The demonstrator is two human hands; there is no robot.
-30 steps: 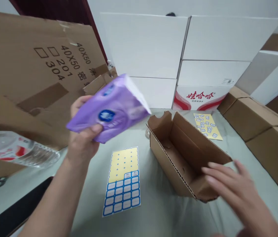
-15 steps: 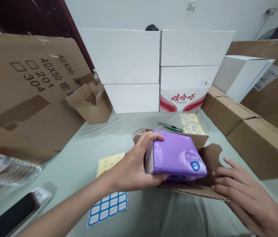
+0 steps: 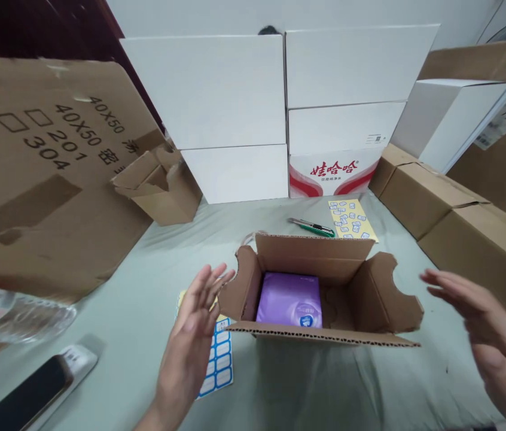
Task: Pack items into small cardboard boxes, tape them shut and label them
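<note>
L hand (image 3: 185,344) + R hand (image 3: 488,329) open, empty; purple tissue pack (image 3: 289,302) in cardboard box (image 3: 316,254)
L hand fingers spread, just left of box, no contact visible; R hand right of box, clear gap. Pack lies flat on left side of box interior, flaps up. Blue/yellow label sheet (image 3: 219,359) just left of box, partly behind L hand. Behind box: green-handled utility knife (image 3: 311,227), yellow label sheet (image 3: 351,218), stacked white cartons (image 3: 235,102). Phone (image 3: 20,389) well left of box.
</note>
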